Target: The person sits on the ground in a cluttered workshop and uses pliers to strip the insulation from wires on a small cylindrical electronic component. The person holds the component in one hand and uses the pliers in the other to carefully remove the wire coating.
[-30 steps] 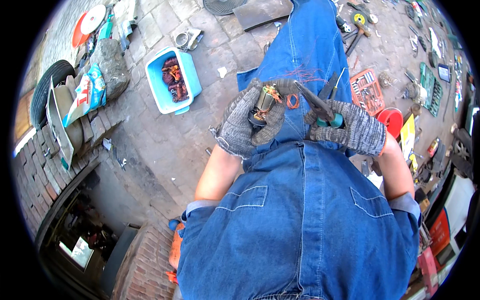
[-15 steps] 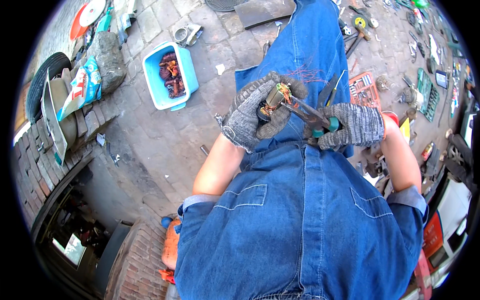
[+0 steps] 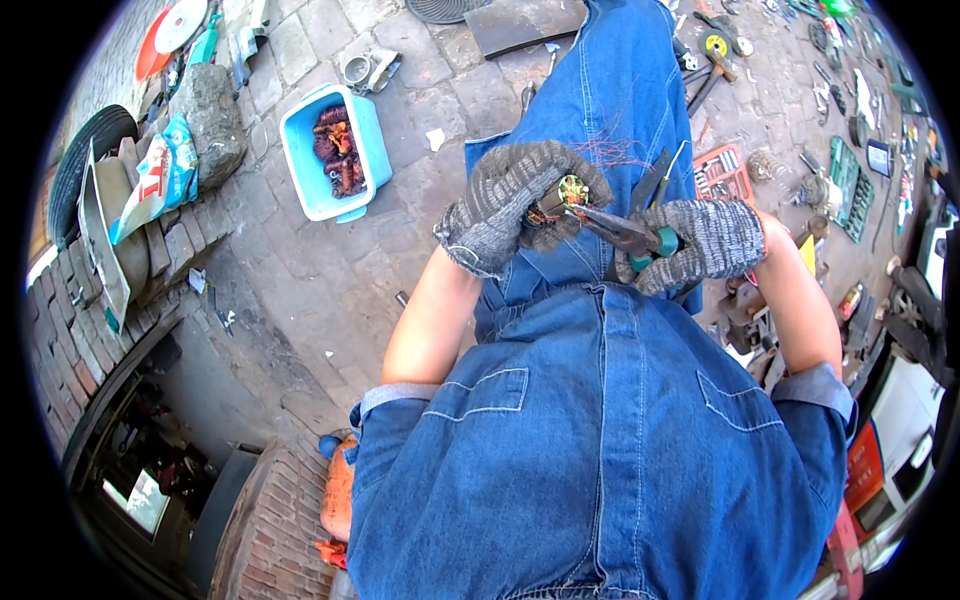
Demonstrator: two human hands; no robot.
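Observation:
In my gloved left hand (image 3: 505,200) I grip a small motor armature (image 3: 570,194) with copper windings, its wire-covered end turned up between fingers and thumb. My gloved right hand (image 3: 705,245) is closed round pliers with dark jaws (image 3: 620,231) and green handles, their tip at the armature's upper end. Behind the right hand, a dark blade-like tool (image 3: 652,178) and a slim tool with a thin shaft (image 3: 673,166) lie on the denim clothing over my leg. Thin reddish wire strands (image 3: 615,152) lie loose on the denim above my hands.
On the paving, a light-blue tub (image 3: 368,155) holds copper windings. An orange socket case (image 3: 720,172), a green tool case (image 3: 850,190) and a hammer (image 3: 718,68) lie to the right. At the left are a tyre (image 3: 75,170), a stone block (image 3: 215,120) and low brickwork (image 3: 85,340).
My left hand has moved slightly up, tilting the armature's end toward the camera. The pliers in my right hand have swung leftward and down, their tip now meeting the armature.

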